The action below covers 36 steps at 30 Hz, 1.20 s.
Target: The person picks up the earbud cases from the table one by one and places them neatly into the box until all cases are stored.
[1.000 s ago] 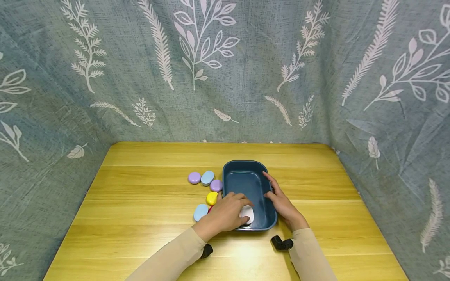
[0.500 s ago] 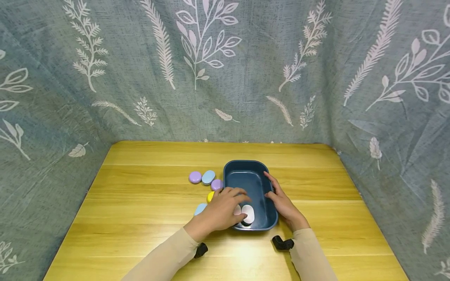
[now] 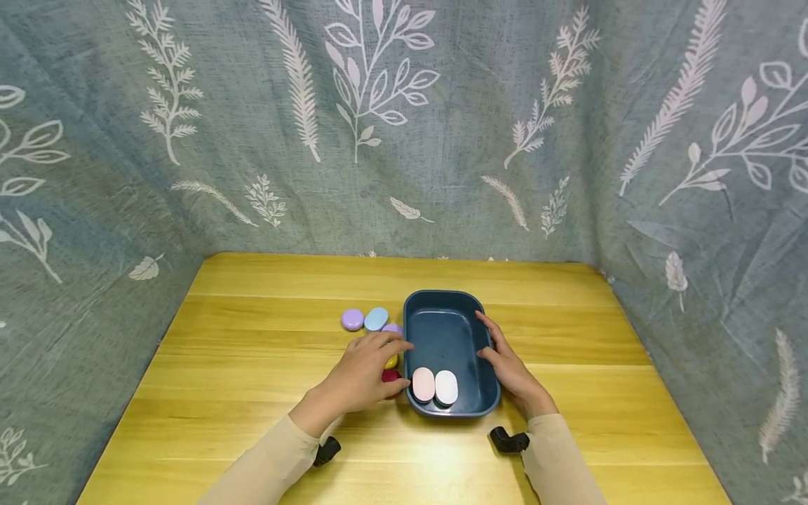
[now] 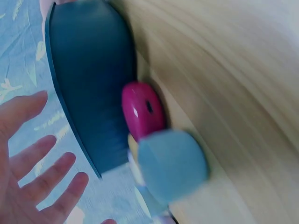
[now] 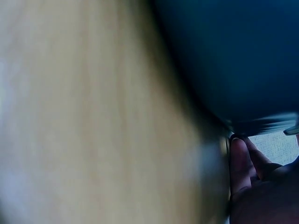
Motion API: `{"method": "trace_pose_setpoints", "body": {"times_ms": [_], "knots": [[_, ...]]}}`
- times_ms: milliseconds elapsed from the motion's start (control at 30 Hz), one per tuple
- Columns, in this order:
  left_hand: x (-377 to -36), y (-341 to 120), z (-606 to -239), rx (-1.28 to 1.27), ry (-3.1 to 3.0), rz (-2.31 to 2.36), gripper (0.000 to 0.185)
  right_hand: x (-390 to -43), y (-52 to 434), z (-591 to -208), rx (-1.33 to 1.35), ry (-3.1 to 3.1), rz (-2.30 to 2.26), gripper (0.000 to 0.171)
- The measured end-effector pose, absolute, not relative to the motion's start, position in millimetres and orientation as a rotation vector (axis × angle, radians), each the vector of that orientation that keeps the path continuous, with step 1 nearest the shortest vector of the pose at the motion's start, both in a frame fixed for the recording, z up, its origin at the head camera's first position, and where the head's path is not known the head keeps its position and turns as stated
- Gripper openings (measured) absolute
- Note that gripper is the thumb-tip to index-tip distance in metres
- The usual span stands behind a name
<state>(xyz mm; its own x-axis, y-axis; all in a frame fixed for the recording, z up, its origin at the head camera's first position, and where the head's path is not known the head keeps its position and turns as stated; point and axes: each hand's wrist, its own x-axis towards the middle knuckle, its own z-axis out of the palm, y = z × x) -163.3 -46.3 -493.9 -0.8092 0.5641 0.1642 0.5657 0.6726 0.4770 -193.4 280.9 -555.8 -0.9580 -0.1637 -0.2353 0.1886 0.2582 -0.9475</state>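
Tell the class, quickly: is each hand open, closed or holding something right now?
Left hand: open, holding nothing, beside the tray.
Right hand: holding the tray at its right wall.

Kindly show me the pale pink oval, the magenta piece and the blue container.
pale pink oval [image 3: 423, 384], head view, top face
magenta piece [image 4: 142, 115], left wrist view, glossy surface
blue container [image 3: 447, 342], head view, bare floor

Bright head view, white glare on the near tabletop, hazy left wrist view, dim, smeared right wrist view with shadow beside the blue tray
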Motion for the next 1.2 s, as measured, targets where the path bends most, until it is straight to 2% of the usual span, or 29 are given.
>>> {"method": "trace_pose_setpoints", "body": {"times_ms": [367,733,1200], "knots": [[-163.3,-86.8,-504.3,-0.883,-2.98,-0.806,0.074,-192.2,280.1,-553.0,0.065,2.226,-1.742,0.076],[-161.9,-101.2,-507.4,-0.916,-3.064,-0.768,0.082,-192.8,277.5,-548.6,0.069,2.242,-1.719,0.075],[-160.9,-100.2,-511.6,-0.982,-3.064,-0.773,0.064,-193.1,278.9,-554.1,0.007,2.266,-1.739,0.076]]}}
